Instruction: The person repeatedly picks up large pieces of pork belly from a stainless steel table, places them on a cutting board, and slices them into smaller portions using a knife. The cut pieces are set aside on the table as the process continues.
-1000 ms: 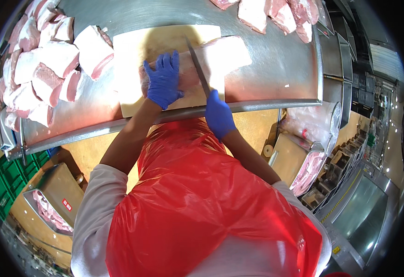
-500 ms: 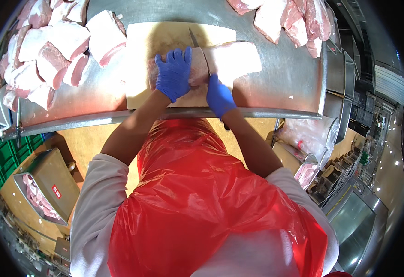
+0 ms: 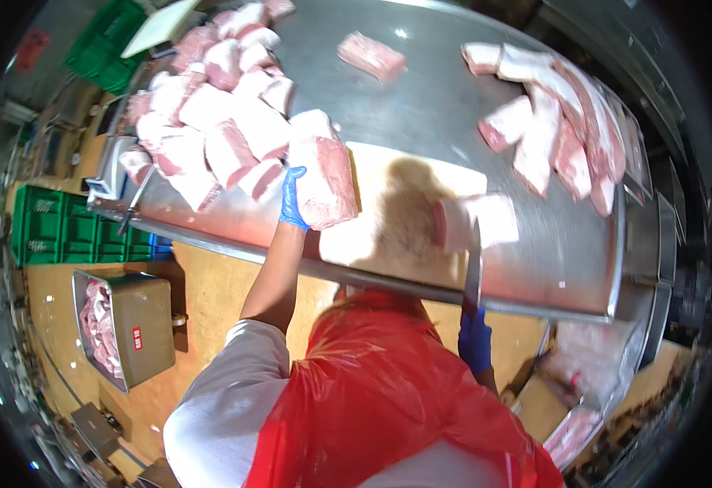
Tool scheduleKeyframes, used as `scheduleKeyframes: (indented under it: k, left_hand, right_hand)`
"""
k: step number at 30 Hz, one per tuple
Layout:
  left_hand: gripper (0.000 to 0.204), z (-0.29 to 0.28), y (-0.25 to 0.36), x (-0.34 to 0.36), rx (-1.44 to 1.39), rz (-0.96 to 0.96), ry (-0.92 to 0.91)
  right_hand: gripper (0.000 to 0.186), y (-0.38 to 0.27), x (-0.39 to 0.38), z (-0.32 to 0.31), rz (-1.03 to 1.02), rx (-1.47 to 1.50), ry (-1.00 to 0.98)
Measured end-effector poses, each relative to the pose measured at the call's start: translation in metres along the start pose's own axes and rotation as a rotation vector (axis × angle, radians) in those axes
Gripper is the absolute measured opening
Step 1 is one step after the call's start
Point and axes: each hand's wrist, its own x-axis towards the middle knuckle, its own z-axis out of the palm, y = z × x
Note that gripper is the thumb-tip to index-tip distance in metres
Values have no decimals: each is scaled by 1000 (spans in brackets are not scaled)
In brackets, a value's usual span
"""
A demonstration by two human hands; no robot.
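Note:
My left hand (image 3: 292, 198) in a blue glove grips a large pork piece (image 3: 325, 179) at the left edge of the cream cutting board (image 3: 354, 250). My right hand (image 3: 475, 340), also gloved, holds a long knife (image 3: 474, 276) below the steel table's front edge, its blade pointing up toward the other cut piece (image 3: 496, 215) on the board's right side. A pile of pale pork pieces (image 3: 230, 146) lies left of the board.
Long pork pieces (image 3: 545, 138) lie at the table's (image 3: 323, 65) right, and a single piece (image 3: 370, 56) at the back. Green crates (image 3: 44, 224) and a steel meat bin (image 3: 140, 305) stand at lower left, another bin (image 3: 572, 435) at lower right.
The view has swung round. The meat on the board is in two parts; my left hand has moved one part leftward, while my right hand has drawn the knife down toward me.

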Motion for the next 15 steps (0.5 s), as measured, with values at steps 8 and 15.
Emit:
scheduleKeyframes:
  k: [8,15]
  left_hand:
    - [89,-16,276,79,-461,175,446]
    - [103,201,9,60,1209,200,-131]
  right_hand:
    - [20,51,5,30,-144,68,347]
    - [35,101,14,54,-421,-478,604]
